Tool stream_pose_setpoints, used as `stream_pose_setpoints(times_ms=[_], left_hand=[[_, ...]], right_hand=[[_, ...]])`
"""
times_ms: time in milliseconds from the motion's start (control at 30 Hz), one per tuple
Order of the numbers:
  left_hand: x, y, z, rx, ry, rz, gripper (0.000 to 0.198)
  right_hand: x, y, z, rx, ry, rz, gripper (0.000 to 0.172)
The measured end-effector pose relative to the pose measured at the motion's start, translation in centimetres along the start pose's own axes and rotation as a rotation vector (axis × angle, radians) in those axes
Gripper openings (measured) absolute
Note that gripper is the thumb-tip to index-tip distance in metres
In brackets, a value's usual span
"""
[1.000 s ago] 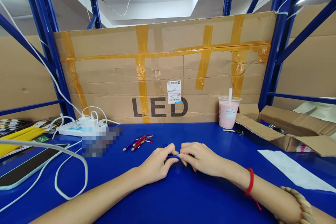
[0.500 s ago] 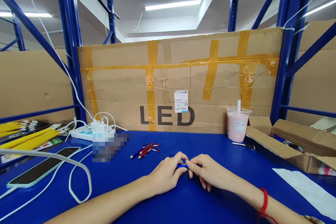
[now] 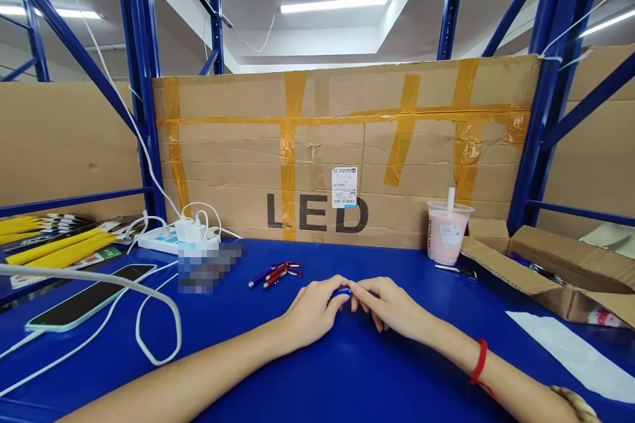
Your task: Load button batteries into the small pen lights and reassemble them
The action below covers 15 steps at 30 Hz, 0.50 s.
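Between my hands, just above the blue tabletop, is a small blue keychain flashlight (image 3: 341,291), mostly covered by fingers. My left hand (image 3: 310,314) is closed around its body, thumb underneath and index finger over the top. The fingertips of my right hand (image 3: 394,307) pinch its right end, and both hands' fingertips meet there. Its far side is hidden. Farther back and to the left lie several similar slim metal flashlights with clips: red ones (image 3: 278,275) and a dark blue one (image 3: 258,279).
At left are a phone (image 3: 92,297), white cables, a power strip (image 3: 156,242) and yellow packets (image 3: 69,252). On the right stand a pink drink cup (image 3: 448,238), a pen (image 3: 456,271), an open cardboard box (image 3: 526,271) and white paper (image 3: 570,350). A cardboard panel (image 3: 238,165) closes the back.
The view has shifted a little, and both hands appear slightly higher in the picture. They keep their grip on the blue flashlight, of which less shows now.
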<state>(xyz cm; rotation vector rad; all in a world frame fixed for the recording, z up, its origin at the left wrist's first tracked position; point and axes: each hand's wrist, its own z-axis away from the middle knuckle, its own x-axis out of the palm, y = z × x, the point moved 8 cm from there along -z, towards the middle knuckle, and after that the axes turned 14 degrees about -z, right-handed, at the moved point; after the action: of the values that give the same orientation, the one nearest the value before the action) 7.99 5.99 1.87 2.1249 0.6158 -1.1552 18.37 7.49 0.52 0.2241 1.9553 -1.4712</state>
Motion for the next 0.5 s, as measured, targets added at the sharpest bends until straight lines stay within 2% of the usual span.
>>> stream_pose_setpoints(times_ms=[133, 200, 300, 500], left_hand=[[0.0, -0.7, -0.1, -0.076, 0.002, -0.046, 0.02], [0.0, -0.9, -0.1, -0.093, 0.004, -0.053, 0.02], [0.0, -0.9, -0.2, -0.103, 0.002, -0.043, 0.019], [-0.1, -0.9, -0.2, -0.112, -0.001, -0.037, 0.017]], right_hand=[[-2.6, -2.4, 0.6, -0.177, 0.248, 0.263, 0.043], [-3.6, -3.4, 1.0, -0.264, 0.349, 0.313, 0.036], [-3.8, -3.6, 1.2, -0.321, 0.36, 0.302, 0.03], [-2.5, -3.4, 1.1, -0.348, 0.28, 0.265, 0.027]])
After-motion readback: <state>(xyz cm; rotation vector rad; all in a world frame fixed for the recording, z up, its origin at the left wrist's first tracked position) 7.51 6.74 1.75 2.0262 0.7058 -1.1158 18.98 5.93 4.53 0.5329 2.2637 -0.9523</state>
